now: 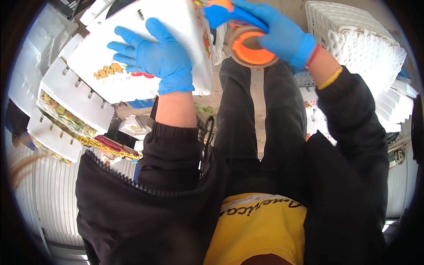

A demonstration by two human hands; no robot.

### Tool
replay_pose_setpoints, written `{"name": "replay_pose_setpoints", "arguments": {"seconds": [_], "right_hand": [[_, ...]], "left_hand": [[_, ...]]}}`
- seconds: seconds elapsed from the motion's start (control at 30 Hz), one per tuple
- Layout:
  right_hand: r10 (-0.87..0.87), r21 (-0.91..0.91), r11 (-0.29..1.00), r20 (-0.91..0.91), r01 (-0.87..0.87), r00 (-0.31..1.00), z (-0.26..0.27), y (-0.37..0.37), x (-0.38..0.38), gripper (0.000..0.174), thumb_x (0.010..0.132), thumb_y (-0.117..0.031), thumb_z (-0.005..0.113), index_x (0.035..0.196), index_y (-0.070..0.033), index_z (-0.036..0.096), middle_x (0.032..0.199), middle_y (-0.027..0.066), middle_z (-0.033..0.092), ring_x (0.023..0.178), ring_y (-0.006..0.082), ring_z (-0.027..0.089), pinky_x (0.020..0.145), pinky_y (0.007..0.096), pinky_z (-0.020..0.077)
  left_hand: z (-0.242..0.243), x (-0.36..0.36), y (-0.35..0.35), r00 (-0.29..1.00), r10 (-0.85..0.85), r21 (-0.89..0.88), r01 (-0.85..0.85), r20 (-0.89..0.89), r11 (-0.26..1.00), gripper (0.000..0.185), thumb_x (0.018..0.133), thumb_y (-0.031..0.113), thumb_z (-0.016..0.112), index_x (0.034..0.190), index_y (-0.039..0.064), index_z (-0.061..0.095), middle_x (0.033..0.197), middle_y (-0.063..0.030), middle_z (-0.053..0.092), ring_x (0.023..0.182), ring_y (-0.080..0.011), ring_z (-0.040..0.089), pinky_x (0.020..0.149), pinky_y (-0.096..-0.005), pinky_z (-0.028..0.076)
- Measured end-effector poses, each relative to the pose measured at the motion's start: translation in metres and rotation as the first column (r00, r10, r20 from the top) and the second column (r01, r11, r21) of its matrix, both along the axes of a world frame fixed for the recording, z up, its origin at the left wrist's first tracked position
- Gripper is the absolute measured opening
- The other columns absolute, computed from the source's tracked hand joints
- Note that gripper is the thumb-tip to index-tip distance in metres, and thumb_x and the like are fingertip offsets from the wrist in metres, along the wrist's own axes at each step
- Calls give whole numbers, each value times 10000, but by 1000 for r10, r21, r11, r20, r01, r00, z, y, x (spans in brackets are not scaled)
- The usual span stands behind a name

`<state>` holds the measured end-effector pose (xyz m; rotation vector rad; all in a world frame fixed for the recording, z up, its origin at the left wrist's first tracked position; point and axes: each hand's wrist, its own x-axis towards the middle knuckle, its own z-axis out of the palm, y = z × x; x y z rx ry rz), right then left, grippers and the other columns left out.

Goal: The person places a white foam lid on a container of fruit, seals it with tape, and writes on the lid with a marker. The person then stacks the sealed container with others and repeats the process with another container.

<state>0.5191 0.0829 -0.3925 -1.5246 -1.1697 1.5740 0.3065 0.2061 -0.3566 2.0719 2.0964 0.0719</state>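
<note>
My left hand (162,56), in a blue glove, lies with its fingers spread on the white foam box (96,54). That box bears coloured fruit prints and writing. A packing tape dispenser (243,54) with an orange hub and blue frame is in my right hand (286,38), also gloved in blue. The dispenser is at the right end of the box, above my knees. Its head is partly cut off by the top of the view and blurred, so whether it touches the box I cannot tell.
White foam boxes (78,96) stand at left, with wrapped fruit (59,111) showing between them. White foam netting (367,56) lies against stacked white foam pieces (351,20) at right. Green leaf scraps (203,108) lie on the floor beside my legs (238,109).
</note>
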Motion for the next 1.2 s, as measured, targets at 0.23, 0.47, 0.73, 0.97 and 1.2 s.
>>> {"name": "replay_pose_setpoints", "arguments": {"seconds": [0.23,0.47,0.73,0.97,1.2], "right_hand": [[108,-35,992,-292,-123,950,-1,55,1,751,762,62,568,1472,-80,371,1366,156,523,1229,257,531,1006,301,441],[117,-321,936,-96,-143,988,-6,-48,-43,794,809,112,515,1509,-224,347,1209,184,529,1111,390,559,986,381,459],[277,-372,864,-209,-338,938,25,-94,-101,803,773,71,554,1498,-222,374,1156,178,521,1083,405,558,948,421,460],[-371,-104,925,-45,365,927,4,-65,-138,621,830,13,567,1403,-213,489,1096,170,597,1038,372,588,904,385,489],[-308,-102,950,-139,296,941,9,26,-104,543,842,6,535,1351,-183,531,922,166,649,776,338,613,694,391,519]], "left_hand": [[6,24,30,966,259,-60,-260,-16,964,849,960,667,254,1559,84,107,1585,-298,16,1453,-509,44,1146,-622,93],[7,33,38,941,338,-75,-339,-28,938,851,965,648,248,1556,61,70,1587,-292,30,1461,-491,36,1155,-607,92],[-17,8,59,908,193,-30,-219,-372,975,766,928,477,491,1522,109,175,1576,-285,114,1438,-513,138,1081,-674,234],[-7,-12,80,960,40,-221,-104,-276,970,669,984,449,402,1522,103,207,1548,-282,206,1419,-529,164,1109,-616,252],[17,-67,63,760,-557,-127,550,-336,826,758,950,584,423,1535,138,239,1561,-300,129,1427,-536,102,1107,-662,165]]}}
